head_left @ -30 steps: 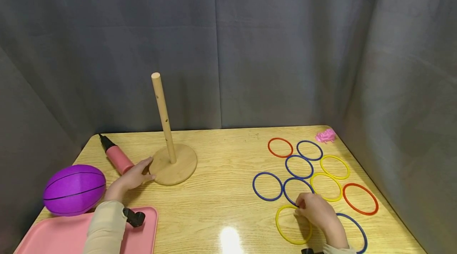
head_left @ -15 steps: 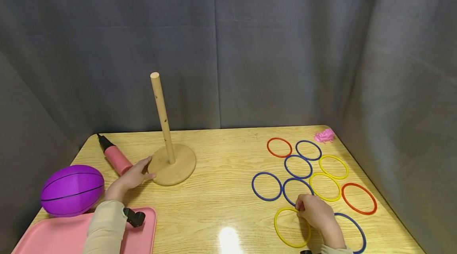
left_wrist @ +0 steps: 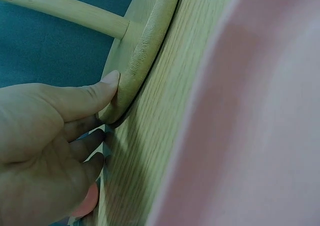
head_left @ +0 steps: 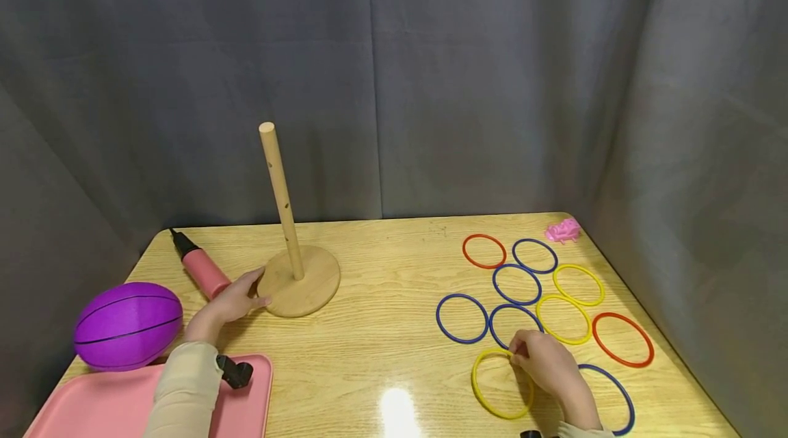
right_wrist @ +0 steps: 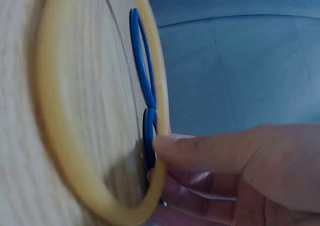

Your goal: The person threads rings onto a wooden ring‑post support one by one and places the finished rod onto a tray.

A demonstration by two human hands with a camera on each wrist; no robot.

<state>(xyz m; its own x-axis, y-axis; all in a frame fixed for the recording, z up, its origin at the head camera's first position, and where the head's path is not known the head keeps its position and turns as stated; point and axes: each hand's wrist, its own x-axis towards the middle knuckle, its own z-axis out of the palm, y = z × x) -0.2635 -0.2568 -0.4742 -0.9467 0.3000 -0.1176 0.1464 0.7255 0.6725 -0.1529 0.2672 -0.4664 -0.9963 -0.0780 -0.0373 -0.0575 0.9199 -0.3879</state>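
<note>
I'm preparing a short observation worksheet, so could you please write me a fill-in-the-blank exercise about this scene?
1. The right hand pinches a ring whose colour is ____.
2. The left hand holds the base of a stand made of ____.
3. Apart from its black lines, the ball is ____.
4. The head view shows exactly ____ red rings.

Missing words: yellow; wood; purple; two.

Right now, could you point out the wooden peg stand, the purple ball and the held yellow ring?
Wooden peg stand (head_left: 292,246), head view: lower post.
Purple ball (head_left: 129,326), head view: middle of its side.
Held yellow ring (right_wrist: 50,90), right wrist view: band's left side.
</note>
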